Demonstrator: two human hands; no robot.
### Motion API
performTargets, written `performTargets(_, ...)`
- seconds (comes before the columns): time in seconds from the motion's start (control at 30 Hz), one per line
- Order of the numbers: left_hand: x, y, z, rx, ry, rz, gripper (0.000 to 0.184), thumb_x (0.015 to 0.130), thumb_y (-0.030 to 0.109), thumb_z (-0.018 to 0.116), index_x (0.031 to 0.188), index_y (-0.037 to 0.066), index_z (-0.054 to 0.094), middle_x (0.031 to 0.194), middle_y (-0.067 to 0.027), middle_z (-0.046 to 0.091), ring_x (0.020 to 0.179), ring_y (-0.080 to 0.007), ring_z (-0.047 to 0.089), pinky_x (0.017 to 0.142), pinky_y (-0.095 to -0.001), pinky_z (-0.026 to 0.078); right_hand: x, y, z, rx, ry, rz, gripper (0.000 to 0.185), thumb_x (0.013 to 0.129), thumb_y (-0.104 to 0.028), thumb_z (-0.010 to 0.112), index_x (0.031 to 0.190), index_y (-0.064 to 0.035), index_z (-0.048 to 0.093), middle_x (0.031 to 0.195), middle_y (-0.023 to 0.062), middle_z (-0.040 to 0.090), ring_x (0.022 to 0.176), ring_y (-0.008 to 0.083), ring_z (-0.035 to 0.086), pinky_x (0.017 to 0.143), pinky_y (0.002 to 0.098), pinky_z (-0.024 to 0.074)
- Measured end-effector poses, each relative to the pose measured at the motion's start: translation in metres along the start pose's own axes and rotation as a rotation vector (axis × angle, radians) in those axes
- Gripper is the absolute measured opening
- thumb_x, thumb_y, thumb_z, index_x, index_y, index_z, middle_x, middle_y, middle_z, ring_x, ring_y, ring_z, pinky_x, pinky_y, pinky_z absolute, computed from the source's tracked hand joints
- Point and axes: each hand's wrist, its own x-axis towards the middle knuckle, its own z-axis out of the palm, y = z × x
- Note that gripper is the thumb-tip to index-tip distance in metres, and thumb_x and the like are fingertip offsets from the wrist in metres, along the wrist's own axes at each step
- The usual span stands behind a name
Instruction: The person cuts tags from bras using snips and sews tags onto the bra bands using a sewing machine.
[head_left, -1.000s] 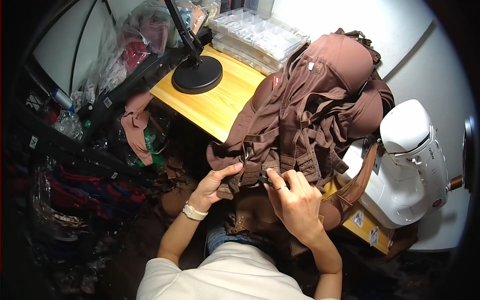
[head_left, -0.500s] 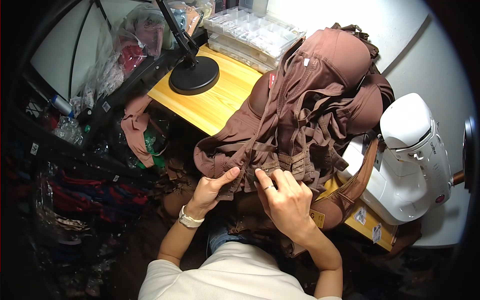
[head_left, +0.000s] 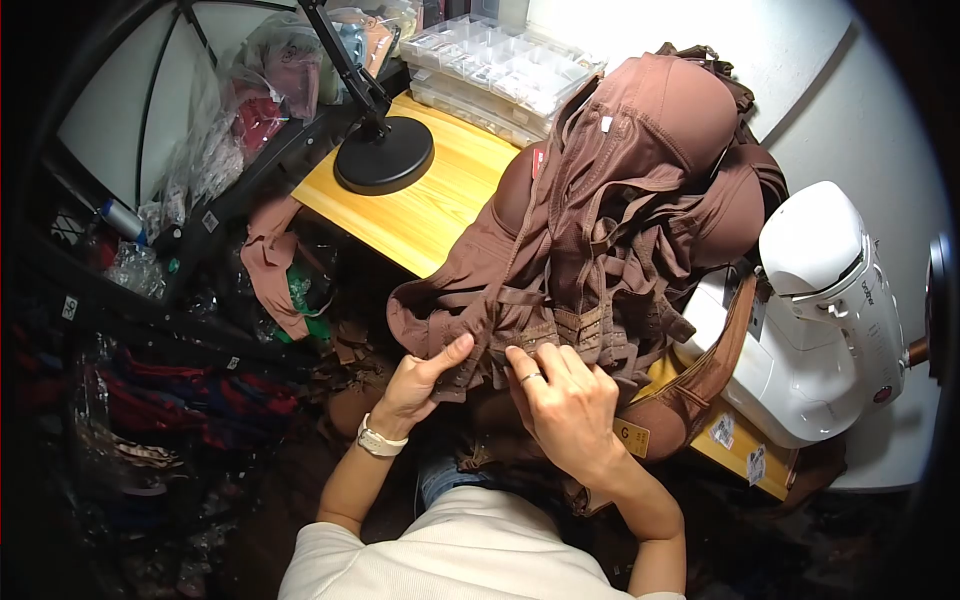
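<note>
A heap of brown bras (head_left: 560, 220) with moulded cups and straps hangs over the table's front edge. My left hand (head_left: 412, 388) pinches the back band of one bra, thumb on top, near a strip of hooks or eyes. Just to the right, my right hand (head_left: 570, 408) has its fingers closed on the same band edge; its fingertips are partly hidden behind the knuckles. Below the right hand hangs another brown bra with a yellow tag (head_left: 631, 437).
On the wooden table (head_left: 450, 200) stand a black lamp base (head_left: 384, 155) and clear compartment boxes (head_left: 500, 60). A white sewing machine (head_left: 830, 330) is at the right. Bagged garments (head_left: 190, 385) lie on the left, beside a pink garment (head_left: 268, 265).
My right hand has shifted slightly left and down along the band. The left hand keeps its pinch in nearly the same place, and the heap has barely moved.
</note>
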Motion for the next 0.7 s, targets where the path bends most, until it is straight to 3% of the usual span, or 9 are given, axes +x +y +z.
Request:
performTargets(0.2,0.014,-0.004,-0.010,0.063,0.016,-0.063,0.020,0.085,0.009,0.064,0.102,-0.001,0.062,0.094,-0.0074,0.066,0.084,-0.0123,0.064,0.073,-0.0263,0.054,-0.006,0.012,-0.012,-0.085,0.028,0.075,0.026,0.072,-0.011,0.060,0.097,-0.0055,0.065,0.071,0.0025,0.048,0.066,0.0165,0.053,0.049,0.0287,0.0426)
performTargets(0.27,0.013,-0.003,0.003,0.125,0.041,-0.068,0.024,0.082,0.005,0.068,0.103,-0.004,0.062,0.096,-0.0087,0.066,0.083,-0.0124,0.064,0.074,-0.0256,0.053,-0.007,0.014,-0.009,-0.097,0.007,0.094,0.021,0.078,-0.016,0.064,0.098,-0.0077,0.064,0.072,0.0036,0.049,0.066,0.0185,0.053,0.051,0.0322,0.0415)
performTargets(0.4,0.017,-0.018,0.024,0.237,0.146,0.188,0.019,0.077,-0.001,0.069,0.095,-0.005,0.065,0.091,-0.0084,0.067,0.077,-0.0117,0.063,0.073,-0.0242,0.052,-0.008,0.014,-0.004,-0.126,-0.008,0.091,0.023,0.078,-0.016,0.064,0.099,-0.0079,0.064,0.073,0.0035,0.049,0.068,0.0183,0.053,0.052,0.0315,0.0417)
performTargets(0.63,-0.002,-0.006,0.025,0.430,0.153,0.159,0.018,0.079,0.000,0.068,0.096,-0.004,0.066,0.090,-0.0059,0.067,0.076,-0.0091,0.062,0.069,-0.0219,0.051,-0.006,0.013,-0.003,-0.132,-0.037,0.075,0.030,0.075,-0.014,0.063,0.104,-0.0080,0.064,0.077,0.0034,0.049,0.071,0.0184,0.054,0.053,0.0321,0.0425)
performTargets(0.7,-0.006,-0.002,0.026,0.462,0.137,0.174,0.019,0.079,0.000,0.068,0.097,-0.004,0.066,0.090,-0.0056,0.067,0.077,-0.0091,0.062,0.070,-0.0221,0.050,-0.004,0.011,-0.003,-0.151,-0.036,0.046,0.032,0.070,-0.011,0.059,0.102,-0.0046,0.063,0.075,0.0021,0.050,0.071,0.0152,0.054,0.052,0.0273,0.0457)
